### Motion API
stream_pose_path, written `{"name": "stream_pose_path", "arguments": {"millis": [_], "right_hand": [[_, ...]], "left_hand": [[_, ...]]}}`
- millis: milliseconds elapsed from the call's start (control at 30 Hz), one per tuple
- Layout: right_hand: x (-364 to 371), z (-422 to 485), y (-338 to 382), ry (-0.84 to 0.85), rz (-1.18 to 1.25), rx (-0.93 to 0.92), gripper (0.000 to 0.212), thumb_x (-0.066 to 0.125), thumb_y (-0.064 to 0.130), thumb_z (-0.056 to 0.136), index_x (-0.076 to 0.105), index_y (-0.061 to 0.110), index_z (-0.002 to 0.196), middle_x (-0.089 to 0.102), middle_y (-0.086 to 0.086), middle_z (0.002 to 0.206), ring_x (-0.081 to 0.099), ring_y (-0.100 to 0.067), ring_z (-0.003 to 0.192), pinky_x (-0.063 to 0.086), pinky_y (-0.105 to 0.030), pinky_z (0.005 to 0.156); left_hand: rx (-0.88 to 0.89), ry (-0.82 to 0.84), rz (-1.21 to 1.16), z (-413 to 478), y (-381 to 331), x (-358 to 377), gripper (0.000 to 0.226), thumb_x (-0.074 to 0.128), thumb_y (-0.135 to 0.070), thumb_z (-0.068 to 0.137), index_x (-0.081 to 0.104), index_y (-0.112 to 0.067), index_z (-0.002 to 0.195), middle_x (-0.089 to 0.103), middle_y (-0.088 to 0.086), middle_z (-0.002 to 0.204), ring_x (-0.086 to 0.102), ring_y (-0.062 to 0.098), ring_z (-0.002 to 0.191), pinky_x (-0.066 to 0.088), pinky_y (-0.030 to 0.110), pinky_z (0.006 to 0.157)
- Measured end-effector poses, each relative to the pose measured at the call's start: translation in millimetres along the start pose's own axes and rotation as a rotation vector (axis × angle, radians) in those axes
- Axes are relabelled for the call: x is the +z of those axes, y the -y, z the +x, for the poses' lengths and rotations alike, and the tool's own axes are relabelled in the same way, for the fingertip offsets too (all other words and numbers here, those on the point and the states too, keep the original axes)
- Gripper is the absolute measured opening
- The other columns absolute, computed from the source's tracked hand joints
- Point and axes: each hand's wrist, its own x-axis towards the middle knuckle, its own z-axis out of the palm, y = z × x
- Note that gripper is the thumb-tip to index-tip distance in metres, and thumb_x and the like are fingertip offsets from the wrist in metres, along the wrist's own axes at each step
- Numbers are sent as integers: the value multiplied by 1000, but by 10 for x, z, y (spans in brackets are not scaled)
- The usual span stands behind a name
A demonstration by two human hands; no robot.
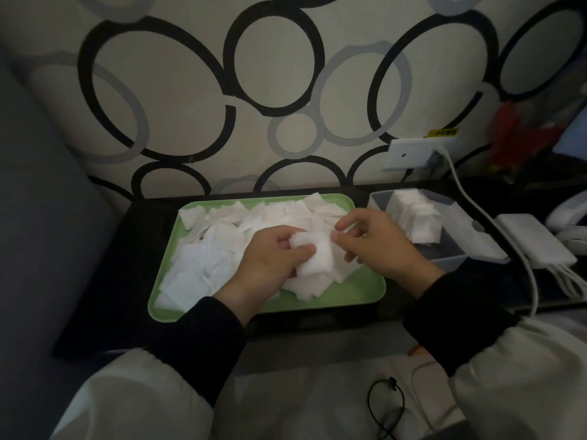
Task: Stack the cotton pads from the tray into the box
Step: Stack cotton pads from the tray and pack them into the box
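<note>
A green tray [359,293] on the dark table holds a loose heap of square white cotton pads [209,249]. My left hand [270,262] grips a small stack of pads [314,255] above the tray's middle. My right hand [378,242] is just to the right of that stack, its fingertips curled at the stack's right edge; whether they pinch a pad I cannot tell. To the right stands a clear box [451,258] with a leaning pile of stacked pads [416,217] inside.
A white charger block [533,239] with cables lies right of the box, and a white cord [495,227] runs from a wall socket [409,154] past the box's right side. A patterned wall stands close behind the tray. Glasses [386,408] lie on my lap.
</note>
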Motion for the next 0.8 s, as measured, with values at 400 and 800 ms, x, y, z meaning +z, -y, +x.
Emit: {"name": "stream_pose_path", "arguments": {"millis": [400, 800], "right_hand": [[7, -15, -259, 253, -701, -98, 61, 80, 60, 66, 57, 33, 115, 46, 11, 115, 50, -11, 103, 47, -31, 91], [-58, 19, -235, -17, -210, -11, 5, 68, 14, 81, 68, 19, 83, 65, 5, 82, 63, -13, 76, 51, -24, 69]], "left_hand": [[55, -190, 22, 167, 9, 28, 10, 71, -15, 89, 70, -21, 97, 72, 6, 99, 68, 27, 100, 59, 47, 86], [39, -215, 6, 191, 14, 27, 9, 69, -14, 90, 69, -23, 92, 70, 3, 95, 68, 25, 96, 61, 44, 81]]}}
